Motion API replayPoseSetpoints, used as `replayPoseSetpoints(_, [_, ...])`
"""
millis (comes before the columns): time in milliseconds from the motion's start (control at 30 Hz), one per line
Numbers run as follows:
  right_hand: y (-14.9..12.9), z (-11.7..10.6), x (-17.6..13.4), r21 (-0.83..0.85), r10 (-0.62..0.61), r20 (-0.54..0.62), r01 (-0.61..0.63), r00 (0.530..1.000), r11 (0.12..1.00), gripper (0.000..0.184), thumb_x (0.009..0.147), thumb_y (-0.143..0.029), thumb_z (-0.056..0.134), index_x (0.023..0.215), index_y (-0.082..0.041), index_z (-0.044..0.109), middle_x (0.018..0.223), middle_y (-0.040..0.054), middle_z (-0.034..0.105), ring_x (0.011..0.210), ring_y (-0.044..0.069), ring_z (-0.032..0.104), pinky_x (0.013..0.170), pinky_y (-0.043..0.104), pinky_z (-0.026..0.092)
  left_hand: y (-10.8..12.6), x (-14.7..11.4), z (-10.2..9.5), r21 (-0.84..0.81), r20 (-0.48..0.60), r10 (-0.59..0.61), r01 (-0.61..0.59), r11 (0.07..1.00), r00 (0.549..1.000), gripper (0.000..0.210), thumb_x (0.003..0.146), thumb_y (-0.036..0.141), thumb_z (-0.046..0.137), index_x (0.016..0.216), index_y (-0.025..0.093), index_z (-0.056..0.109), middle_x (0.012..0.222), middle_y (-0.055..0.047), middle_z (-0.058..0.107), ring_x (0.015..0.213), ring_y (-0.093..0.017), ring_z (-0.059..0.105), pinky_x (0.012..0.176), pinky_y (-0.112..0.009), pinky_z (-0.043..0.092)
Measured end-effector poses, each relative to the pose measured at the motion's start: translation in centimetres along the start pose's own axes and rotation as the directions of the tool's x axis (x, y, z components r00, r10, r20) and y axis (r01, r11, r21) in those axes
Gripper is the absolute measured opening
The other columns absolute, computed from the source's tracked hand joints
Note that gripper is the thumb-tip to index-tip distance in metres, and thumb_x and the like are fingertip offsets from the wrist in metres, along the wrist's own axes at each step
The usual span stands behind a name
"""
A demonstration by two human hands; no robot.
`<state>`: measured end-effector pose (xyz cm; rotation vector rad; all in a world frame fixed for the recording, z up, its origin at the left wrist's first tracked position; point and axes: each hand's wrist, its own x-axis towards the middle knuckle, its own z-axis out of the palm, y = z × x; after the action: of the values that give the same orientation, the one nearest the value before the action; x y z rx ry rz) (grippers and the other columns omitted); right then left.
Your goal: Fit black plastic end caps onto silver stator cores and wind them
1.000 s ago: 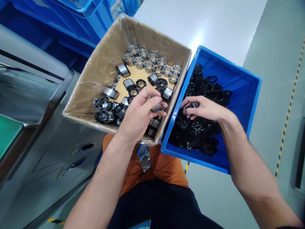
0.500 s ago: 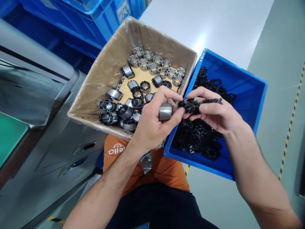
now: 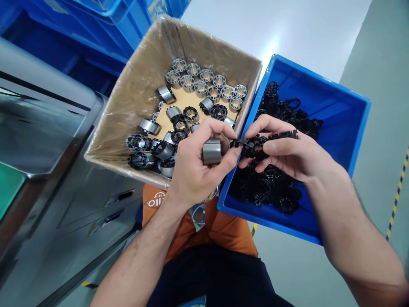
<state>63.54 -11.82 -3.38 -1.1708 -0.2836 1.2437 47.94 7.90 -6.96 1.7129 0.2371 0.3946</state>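
Observation:
In the crook of my left hand (image 3: 201, 164) sits a silver metal ring (image 3: 212, 152), and the thumb and fingertips pinch a black toothed plastic ring (image 3: 243, 146). My right hand (image 3: 284, 147) is closed on more black toothed rings (image 3: 283, 135), its fingertips close to the one pinched by the left. Both hands are over the line where the carton (image 3: 111, 115) and the blue bin (image 3: 359, 123) meet. Inside the carton lie metal rings fitted with black toothed rims (image 3: 150, 126) and rows of bare-looking metal cores (image 3: 201, 88). Loose black rings (image 3: 268, 187) fill the bin.
A white tabletop (image 3: 255, 25) lies behind the bin. Stacked blue crates (image 3: 105, 30) stand at the far left. A grey metal cabinet (image 3: 92, 204) runs along the left side. Yellow-black tape (image 3: 398, 192) marks the floor at right.
The pinched black ring has come further apart from the others in my right hand, toward the left fingertips. My left hand has shifted slightly left, and the view has moved a little.

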Motion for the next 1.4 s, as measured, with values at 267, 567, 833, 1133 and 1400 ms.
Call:
replayPoseSetpoints(267, [1.0,1.1,0.7,-0.069,-0.075,-0.13,0.067,0.989,0.995,0.04,0.09,-0.033,0.103,0.117,-0.028,0.074,0.102,-0.002,0.088,0.083,0.02,0.09,0.063,0.023,0.072,-0.1,-0.2,-0.1,-0.048,0.0,-0.052,0.052,0.997,0.999,0.02,0.115,0.04,0.088,0.116,0.028,0.073,0.116,-0.004,0.075,0.086,-0.018,0.067,0.083,-0.035,0.06])
replayPoseSetpoints(567, [2.4,1.3,1.2,0.134,-0.058,0.046,0.052,0.997,0.99,0.04,0.089,-0.034,0.112,0.108,-0.022,0.079,0.104,-0.0003,0.084,0.076,0.015,0.083,0.058,0.02,0.07,-0.1,-0.1,-0.3,-0.318,0.143,-0.14,0.179,0.931,0.98,0.035,0.111,0.05,0.098,0.117,0.028,0.072,0.104,0.001,0.072,0.066,-0.012,0.067,0.059,-0.028,0.054])
replayPoseSetpoints(833, [2.3,3.2,0.6,0.163,-0.075,-0.029,0.079,0.997,0.983,0.049,0.087,-0.038,0.115,0.101,-0.026,0.069,0.105,-0.0017,0.081,0.078,0.012,0.076,0.06,0.017,0.063,0.2,0.3,-0.3,-0.425,0.171,-0.164,0.223,0.877,0.972,0.043,0.11,0.057,0.099,0.112,0.027,0.069,0.097,0.002,0.071,0.061,-0.009,0.055,0.057,-0.026,0.057])
replayPoseSetpoints(1133, [2.2,2.8,-0.3,-0.681,-0.622,-0.106,0.4,0.776,0.614,0.03,0.097,-0.04,0.109,0.117,-0.033,0.087,0.115,0.0039,0.086,0.109,0.028,0.083,0.106,0.048,0.073,-0.4,0.3,-0.4,-0.248,0.023,-0.117,0.119,0.962,0.993,0.037,0.108,0.049,0.102,0.114,0.027,0.072,0.111,-0.002,0.068,0.08,-0.013,0.061,0.069,-0.03,0.057])
replayPoseSetpoints(1400, [3.1,3.9,-0.1,-0.735,-0.741,-0.087,0.459,0.666,0.499,0.01,0.105,-0.025,0.089,0.108,-0.034,0.093,0.109,0.0047,0.089,0.1,0.028,0.083,0.1,0.05,0.073,0.4,-0.1,-0.2,-0.392,0.11,-0.18,0.209,0.896,0.977,0.046,0.119,0.074,0.077,0.117,0.029,0.074,0.117,-0.005,0.072,0.078,-0.015,0.06,0.065,-0.033,0.052])
